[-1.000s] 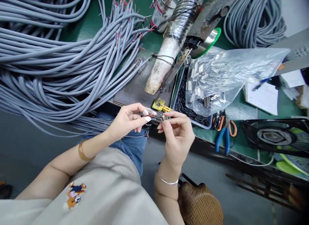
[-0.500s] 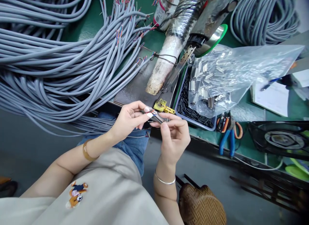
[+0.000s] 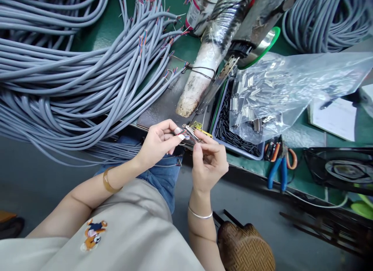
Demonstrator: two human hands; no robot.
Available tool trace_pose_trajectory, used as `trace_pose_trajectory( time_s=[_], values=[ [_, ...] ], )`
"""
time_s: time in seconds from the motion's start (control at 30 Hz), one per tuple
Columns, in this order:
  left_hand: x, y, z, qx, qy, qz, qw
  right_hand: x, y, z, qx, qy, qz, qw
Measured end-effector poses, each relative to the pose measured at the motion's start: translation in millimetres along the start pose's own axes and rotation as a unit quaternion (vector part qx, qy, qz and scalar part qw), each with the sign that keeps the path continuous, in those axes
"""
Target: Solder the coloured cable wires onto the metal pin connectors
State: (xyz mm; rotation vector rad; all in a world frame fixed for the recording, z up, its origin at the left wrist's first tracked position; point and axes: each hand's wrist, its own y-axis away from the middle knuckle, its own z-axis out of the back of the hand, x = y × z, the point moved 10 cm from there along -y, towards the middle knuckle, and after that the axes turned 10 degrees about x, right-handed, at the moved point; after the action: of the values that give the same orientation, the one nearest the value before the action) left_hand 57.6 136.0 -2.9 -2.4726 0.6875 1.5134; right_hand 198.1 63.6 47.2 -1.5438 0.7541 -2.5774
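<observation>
A small metal multi-pin connector [image 3: 190,133] with coloured wires at its left side is held between my two hands, above the table's front edge. My left hand [image 3: 159,143] is closed, pinching the red and blue wires [image 3: 183,134] by the connector between thumb and fingers. At the other end, my right hand [image 3: 210,162] grips the connector with thumb and fingertips. Just behind it lies a yellow piece [image 3: 204,131], partly covered by the connector and fingers. Grey cables [image 3: 116,150] run beneath my left forearm, across my lap.
Bundled grey cables [image 3: 87,84] with stripped ends fill the left. Behind my hands stand a wrapped tube [image 3: 201,69] and a soldering-wire spool [image 3: 262,49]. To the right are a bin of black pieces [image 3: 225,125], a bag of connectors [image 3: 262,92], pliers [image 3: 278,168] and a fan [image 3: 344,168].
The connector has turned between my fingers, showing its metal face and pins more. My right hand has shifted slightly, and the yellow piece is now more covered. My left hand keeps its pinch.
</observation>
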Motion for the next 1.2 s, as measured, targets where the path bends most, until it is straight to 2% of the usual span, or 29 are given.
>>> trace_pose_trajectory(
  time_s=[0.3, 0.57, 0.8, 1.07, 1.2],
  values=[
    [-2, -8, 1.9, -0.02, -0.01, -0.005, 1.0, 4, -9, -3, 0.004, 0.034, 0.05, 0.998],
    [-10, -14, -0.8, -0.013, -0.014, -0.011, 1.0, 6, -14, -2, 0.0, 0.039, 0.062, 0.997],
    [-15, -15, -4.6, -0.002, -0.009, -0.023, 1.0, 17, -20, 1, -0.01, 0.051, 0.096, 0.994],
    [-8, -12, -1.0, -0.009, -0.007, 0.009, 1.0, 11, -12, 0, -0.003, 0.038, 0.093, 0.995],
    [-6, -10, -0.6, -0.001, -0.008, 0.015, 1.0, 2, -13, -1, 0.001, 0.005, 0.034, 0.999]
  ],
)
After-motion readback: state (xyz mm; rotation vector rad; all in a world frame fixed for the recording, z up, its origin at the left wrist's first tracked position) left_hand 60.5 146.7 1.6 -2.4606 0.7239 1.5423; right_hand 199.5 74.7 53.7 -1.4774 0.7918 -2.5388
